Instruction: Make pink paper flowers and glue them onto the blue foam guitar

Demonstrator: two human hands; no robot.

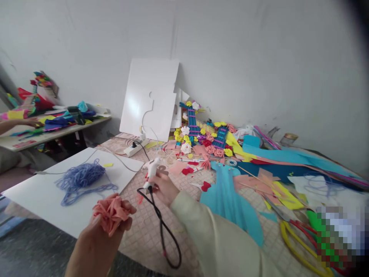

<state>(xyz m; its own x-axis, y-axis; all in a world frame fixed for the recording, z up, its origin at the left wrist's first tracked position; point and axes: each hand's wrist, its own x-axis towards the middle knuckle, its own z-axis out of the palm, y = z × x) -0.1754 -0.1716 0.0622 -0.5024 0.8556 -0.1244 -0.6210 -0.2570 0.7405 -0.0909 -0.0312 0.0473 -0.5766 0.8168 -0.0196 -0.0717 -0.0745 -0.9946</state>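
In my left hand (98, 231) rests a coral crepe-paper flower (111, 213), its ruffled petals facing up and my fingers curled round it. My right hand (165, 187) grips the handle of a white hot glue gun (152, 169), nozzle pointing away from me over the table. A black cord (161, 225) hangs in a loop from the handle's lower end. The glue gun and the flower are apart. Left of both hands, a tangle of blue-purple yarn (82, 177) lies on a white board (37, 188).
A power strip (135, 148) sits behind the glue gun. Paper flowers (186, 148) and a white panel (150, 96) stand by the wall. Turquoise crepe paper (230, 200) and scissors (294, 238) lie to the right. Another person's hand (31, 122) is at the far-left table.
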